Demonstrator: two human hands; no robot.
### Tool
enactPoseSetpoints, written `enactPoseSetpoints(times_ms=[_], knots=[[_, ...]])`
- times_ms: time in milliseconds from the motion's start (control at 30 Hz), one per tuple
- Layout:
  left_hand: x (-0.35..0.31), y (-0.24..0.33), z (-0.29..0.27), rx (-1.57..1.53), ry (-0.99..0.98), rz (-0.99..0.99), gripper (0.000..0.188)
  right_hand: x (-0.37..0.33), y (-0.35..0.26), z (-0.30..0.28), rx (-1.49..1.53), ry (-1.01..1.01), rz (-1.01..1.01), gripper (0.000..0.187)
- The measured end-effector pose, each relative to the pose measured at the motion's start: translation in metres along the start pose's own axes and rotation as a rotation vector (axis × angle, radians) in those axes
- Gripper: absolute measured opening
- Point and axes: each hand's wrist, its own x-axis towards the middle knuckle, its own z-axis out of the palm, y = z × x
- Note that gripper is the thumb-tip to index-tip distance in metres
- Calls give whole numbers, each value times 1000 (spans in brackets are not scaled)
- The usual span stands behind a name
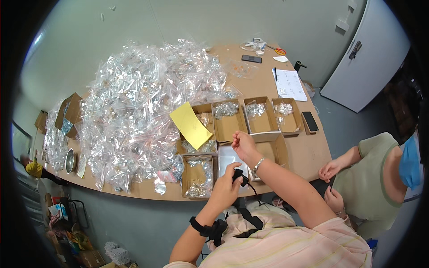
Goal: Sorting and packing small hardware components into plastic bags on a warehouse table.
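My left hand (225, 186) is closed around a small black device (240, 175) with a black cable hanging from it. It is over the table's near edge, beside a white tray (227, 156). My right hand (244, 146), bracelet at the wrist, hovers above the tray's far end with its fingers curled together; whatever they may hold is hidden. Just left of the tray is a cardboard box (184, 167) of small metal parts in clear bags. A yellow card (191, 124) leans across the boxes behind it. My right forearm partly covers another cardboard box (281, 149).
A large heap of clear plastic bags (134, 102) covers the table's left. Open boxes (259, 126) line the middle. Phones (309, 121), paper sheets (289, 84) and scissors (280, 51) lie right and far. Another person (371, 174) sits at right, hands near the table edge.
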Motion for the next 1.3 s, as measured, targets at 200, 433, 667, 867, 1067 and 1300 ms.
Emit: enactPoseSetpoints(times_ms=[200, 433, 667, 867, 1067, 1300], knots=[[7, 29, 0, 707, -76, 259, 69, -8, 39, 14, -967, -241, -300, 15], [7, -11, 15, 846, 200, 282, 59, -19, 57, 19, -989, -475, -160, 16], [-2, -24, -1, 749, 194, 221, 55, -34, 41, -1, -1210, -608, -296, 12], [-16, 6, -63, 65, 198, -74, 67, -81, -3, -21, -806, -390, -444, 17], [-18, -9, -86, -813, 255, -169, 51, -169, 5, -71, -1114, -395, -608, 25], [-15, 15, -77, -852, 82, -226, 23, -184, -26, -15, -1162, -678, -823, 43]])
